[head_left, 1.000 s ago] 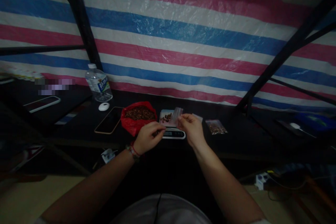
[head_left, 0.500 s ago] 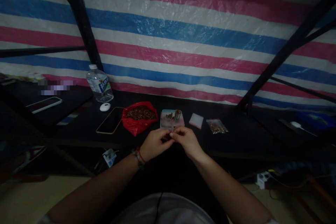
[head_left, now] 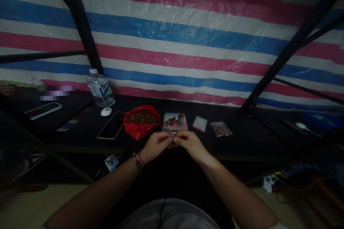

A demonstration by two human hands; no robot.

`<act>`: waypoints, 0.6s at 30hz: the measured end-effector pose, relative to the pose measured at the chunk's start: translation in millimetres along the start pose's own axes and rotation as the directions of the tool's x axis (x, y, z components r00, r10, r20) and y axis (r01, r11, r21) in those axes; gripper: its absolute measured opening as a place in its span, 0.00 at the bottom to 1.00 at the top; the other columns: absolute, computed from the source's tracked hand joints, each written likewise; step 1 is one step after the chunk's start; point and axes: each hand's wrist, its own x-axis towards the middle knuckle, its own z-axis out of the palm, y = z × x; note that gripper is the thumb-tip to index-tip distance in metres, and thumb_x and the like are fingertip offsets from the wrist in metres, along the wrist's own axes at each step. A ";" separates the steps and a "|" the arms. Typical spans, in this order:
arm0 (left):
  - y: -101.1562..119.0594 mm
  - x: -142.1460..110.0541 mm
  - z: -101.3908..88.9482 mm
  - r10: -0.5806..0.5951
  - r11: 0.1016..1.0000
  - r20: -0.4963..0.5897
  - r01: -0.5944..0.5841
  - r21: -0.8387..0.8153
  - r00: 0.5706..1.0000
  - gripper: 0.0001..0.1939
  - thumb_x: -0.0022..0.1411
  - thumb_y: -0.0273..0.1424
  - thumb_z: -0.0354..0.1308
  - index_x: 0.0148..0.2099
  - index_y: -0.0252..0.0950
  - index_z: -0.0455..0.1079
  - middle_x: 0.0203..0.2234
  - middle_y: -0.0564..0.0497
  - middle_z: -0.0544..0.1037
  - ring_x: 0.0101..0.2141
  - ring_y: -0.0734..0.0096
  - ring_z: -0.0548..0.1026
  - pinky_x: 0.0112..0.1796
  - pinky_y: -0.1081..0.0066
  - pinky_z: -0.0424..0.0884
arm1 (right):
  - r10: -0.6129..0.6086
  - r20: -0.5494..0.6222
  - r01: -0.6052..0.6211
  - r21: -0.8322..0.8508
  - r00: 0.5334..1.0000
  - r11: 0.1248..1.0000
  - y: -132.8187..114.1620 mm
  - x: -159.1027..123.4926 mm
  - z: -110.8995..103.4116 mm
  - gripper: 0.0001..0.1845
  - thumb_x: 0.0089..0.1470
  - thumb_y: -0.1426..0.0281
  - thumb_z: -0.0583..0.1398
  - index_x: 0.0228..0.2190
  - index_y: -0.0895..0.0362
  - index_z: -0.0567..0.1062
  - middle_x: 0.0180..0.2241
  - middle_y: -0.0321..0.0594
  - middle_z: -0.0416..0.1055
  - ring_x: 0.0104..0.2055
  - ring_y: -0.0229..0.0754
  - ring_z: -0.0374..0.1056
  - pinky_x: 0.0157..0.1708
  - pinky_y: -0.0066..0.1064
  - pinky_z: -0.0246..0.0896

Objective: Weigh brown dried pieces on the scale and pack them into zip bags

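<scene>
Close to the body, the left hand (head_left: pixel 155 145) and the right hand (head_left: pixel 190 144) meet above the near edge of the dark tabletop (head_left: pixel 242 139), and each grip is pinching one side of a small clear bag (head_left: pixel 168 132), probably so that its mouth stays accessible. Just behind them stands a small scale (head_left: pixel 175 121) with some brown pieces on it, beside a red bag (head_left: pixel 140 120) lying open. Farther away are an empty clear pouch (head_left: pixel 200 123), a filled pouch (head_left: pixel 220 128), a phone (head_left: pixel 112 125) and a water bottle (head_left: pixel 100 88) in front of the striped tarp (head_left: pixel 172 43).

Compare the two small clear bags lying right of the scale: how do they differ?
The nearer bag looks pale and shows no contents; the farther bag shows brown bits like those in the red bag. The nearer bag lies beside the scale; the farther bag lies further right. Both are small, clear and flat on the black table.
</scene>
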 end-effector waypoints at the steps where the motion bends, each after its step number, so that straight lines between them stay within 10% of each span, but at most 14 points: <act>1: 0.3 -0.3 -0.5 -0.007 1.000 0.000 0.007 -0.009 1.000 0.15 0.58 0.40 0.55 0.32 0.31 0.71 0.26 0.47 0.77 0.27 0.71 0.75 0.29 0.73 0.71 | -0.036 -0.012 0.035 -0.076 0.999 0.996 0.3 0.2 -0.1 0.12 0.45 0.62 0.64 0.22 0.58 0.73 0.23 0.34 0.69 0.27 0.35 0.63 0.29 0.27 0.57; 18: 13.6 -3.5 4.0 0.002 0.815 -0.121 0.069 0.575 0.993 0.14 0.59 0.33 0.51 0.24 0.35 0.69 0.17 0.53 0.74 0.20 0.75 0.71 0.22 0.77 0.61 | -0.301 -0.015 0.174 -0.789 0.954 0.589 -3.1 -11.1 3.2 0.07 0.55 0.69 0.55 0.28 0.55 0.72 0.29 0.39 0.72 0.33 0.40 0.68 0.34 0.29 0.57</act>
